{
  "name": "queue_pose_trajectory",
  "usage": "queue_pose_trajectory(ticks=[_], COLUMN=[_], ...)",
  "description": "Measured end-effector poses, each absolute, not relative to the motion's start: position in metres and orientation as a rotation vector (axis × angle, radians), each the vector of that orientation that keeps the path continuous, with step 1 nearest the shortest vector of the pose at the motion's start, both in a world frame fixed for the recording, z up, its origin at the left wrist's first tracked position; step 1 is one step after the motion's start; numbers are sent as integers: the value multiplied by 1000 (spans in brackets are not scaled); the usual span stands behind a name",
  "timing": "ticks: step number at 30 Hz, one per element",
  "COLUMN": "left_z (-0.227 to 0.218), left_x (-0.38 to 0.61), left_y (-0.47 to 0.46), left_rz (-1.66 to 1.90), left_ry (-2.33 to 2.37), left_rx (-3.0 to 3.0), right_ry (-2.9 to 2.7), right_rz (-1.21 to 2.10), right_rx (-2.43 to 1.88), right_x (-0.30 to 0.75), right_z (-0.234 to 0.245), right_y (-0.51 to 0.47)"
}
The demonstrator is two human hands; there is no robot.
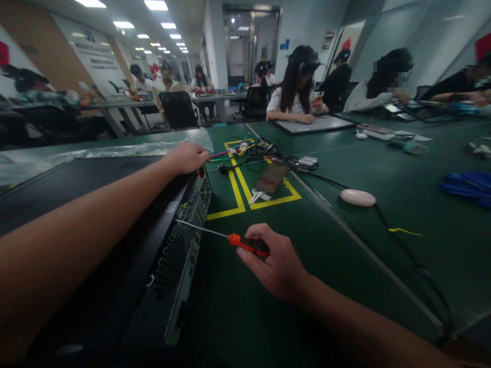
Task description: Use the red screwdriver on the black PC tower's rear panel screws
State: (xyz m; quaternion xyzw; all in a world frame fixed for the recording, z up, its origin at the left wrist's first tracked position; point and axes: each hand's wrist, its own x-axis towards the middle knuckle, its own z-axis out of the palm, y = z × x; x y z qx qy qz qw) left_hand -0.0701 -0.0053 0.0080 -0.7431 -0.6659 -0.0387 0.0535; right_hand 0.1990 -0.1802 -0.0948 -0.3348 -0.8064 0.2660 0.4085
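Note:
A black desktop computer case [95, 168] lies on its side at the left, its metal rear panel [169, 268] with vent holes and ports facing right. My left hand [190, 157] is closed over the far top corner of the case, fingers curled at its edge. In my right hand [278, 260] is a screwdriver [249, 244] with an orange and black handle, the fingers wrapped round it. Its thin shaft points left, and the tip reaches the upper edge of the rear panel; whether it sits in a screw I cannot tell.
Behind the case lies clear plastic wrap [153, 145]. Tangled cables [268, 149] and a blurred brown object [270, 180] lie around yellow tape [238, 191]. Farther right are a pale oval device [358, 198] on a cable and blue cloth [468, 188]. Several people sit at tables beyond.

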Motion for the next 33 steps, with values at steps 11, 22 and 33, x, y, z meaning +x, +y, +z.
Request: queue_pose_trajectory(ticks=[11,22,33], left_z=[7,8,9], left_x=[-73,-71,-69], left_y=[-3,-5,-7], left_rz=[-126,-105,-99], left_ry=[-2015,-2031,-2007], left_rx=[-2265,-2272,-2271], right_ry=[-2032,-1995,-1967], right_rz=[653,588,567], right_rx=[-853,-814,-856], right_x=[199,200,201], right_z=[-89,-91,-88], right_y=[-182,-181,-180])
